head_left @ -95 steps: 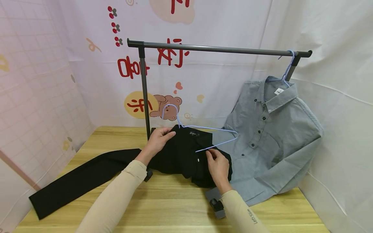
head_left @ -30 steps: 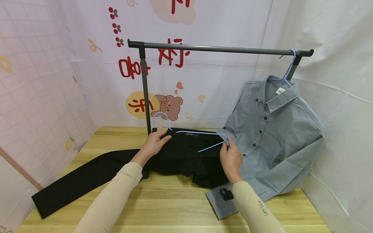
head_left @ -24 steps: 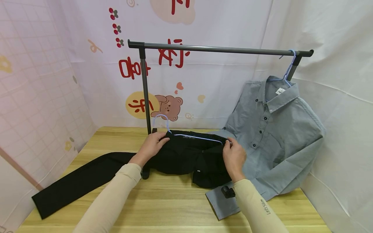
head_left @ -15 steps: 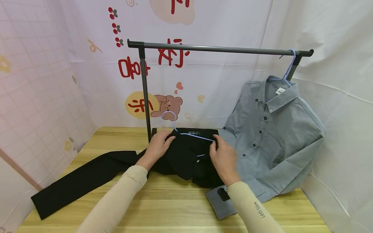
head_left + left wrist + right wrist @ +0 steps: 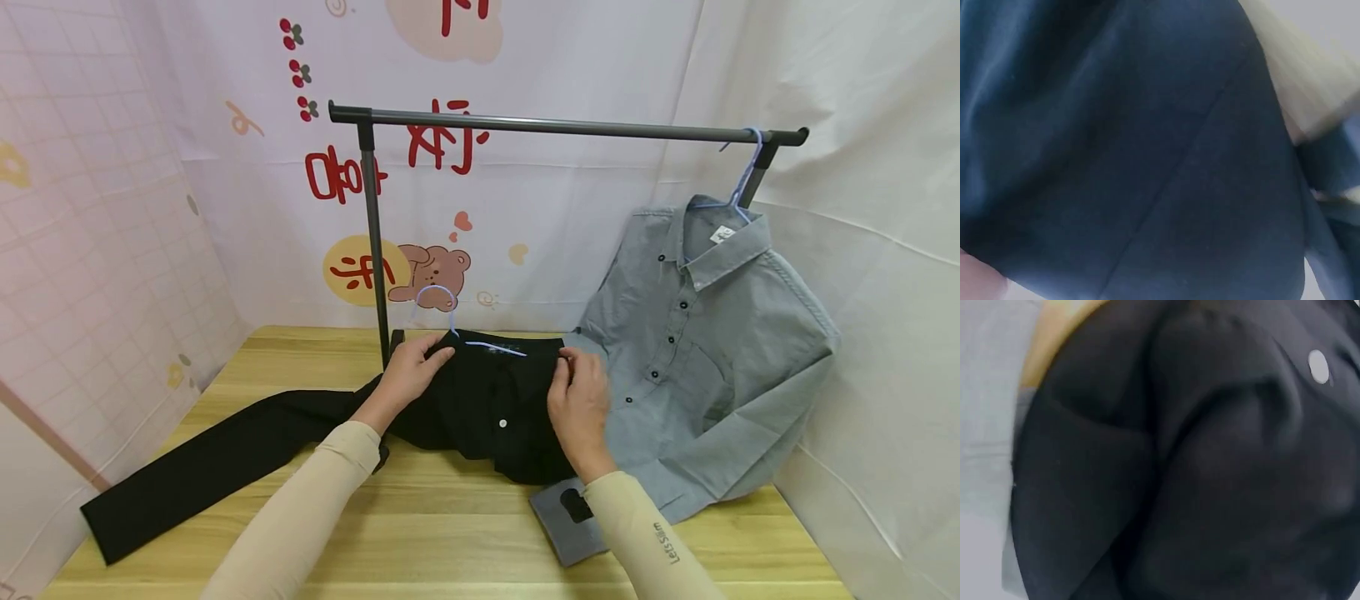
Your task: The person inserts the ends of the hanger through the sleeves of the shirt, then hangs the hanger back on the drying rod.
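Note:
A black shirt [image 5: 468,400] with a white button and a printed mark inside its upper edge lies bunched on the table, one long sleeve [image 5: 225,458] stretched to the left. My left hand [image 5: 405,372] pinches its upper edge beside the hook of a light-blue hanger [image 5: 453,304]. My right hand [image 5: 581,408] pinches the upper right corner of the shirt. A short length of the hanger's bar shows at the opening; its right end is hidden in the cloth. Dark fabric [image 5: 1166,150] fills the left wrist view, and the white button [image 5: 1319,366] appears in the right wrist view.
A dark metal clothes rack [image 5: 555,127] stands over the table [image 5: 442,533]. At its right end a grey-blue shirt [image 5: 690,358] hangs on another light-blue hanger [image 5: 741,183], its lower part spread on the table. A printed cloth backdrop [image 5: 562,50] rises behind.
The hanger's right end, outside the shirt earlier, has gone under the black cloth. My right hand has shifted from that end to the shirt's corner. The left hand moved slightly right.

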{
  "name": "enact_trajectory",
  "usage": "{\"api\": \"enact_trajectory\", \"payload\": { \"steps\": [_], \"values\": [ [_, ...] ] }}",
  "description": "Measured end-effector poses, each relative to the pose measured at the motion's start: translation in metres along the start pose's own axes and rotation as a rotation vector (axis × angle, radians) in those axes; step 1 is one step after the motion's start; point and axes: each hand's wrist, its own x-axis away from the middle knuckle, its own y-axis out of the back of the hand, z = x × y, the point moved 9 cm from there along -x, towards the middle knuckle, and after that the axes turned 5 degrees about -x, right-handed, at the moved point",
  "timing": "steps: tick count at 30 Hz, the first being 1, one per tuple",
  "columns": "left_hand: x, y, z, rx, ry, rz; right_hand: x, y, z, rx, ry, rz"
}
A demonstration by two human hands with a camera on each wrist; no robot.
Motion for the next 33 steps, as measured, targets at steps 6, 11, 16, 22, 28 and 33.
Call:
{"api": "enact_trajectory", "payload": {
  "steps": [6,11,16,22,28,33],
  "values": [
    [-0.001,0.009,0.008,0.061,0.017,0.053,-0.014,-0.011,-0.033,0.068,-0.154,0.322],
    [0.000,0.006,-0.001,0.119,-0.001,0.095,-0.013,-0.026,-0.026,-0.010,-0.089,0.522],
    [0.000,-0.003,-0.011,0.160,0.002,0.110,-0.014,-0.031,-0.008,-0.073,-0.033,0.494],
    [0.001,-0.013,-0.019,0.119,-0.024,0.140,-0.011,-0.037,0.004,-0.089,-0.025,0.467],
    [0.003,0.009,0.009,0.027,0.033,0.090,-0.016,-0.026,-0.016,-0.132,-0.169,0.414],
    [0.009,0.037,0.043,0.039,0.134,0.052,-0.022,-0.015,-0.037,-0.168,-0.273,0.360]
  ]
}}
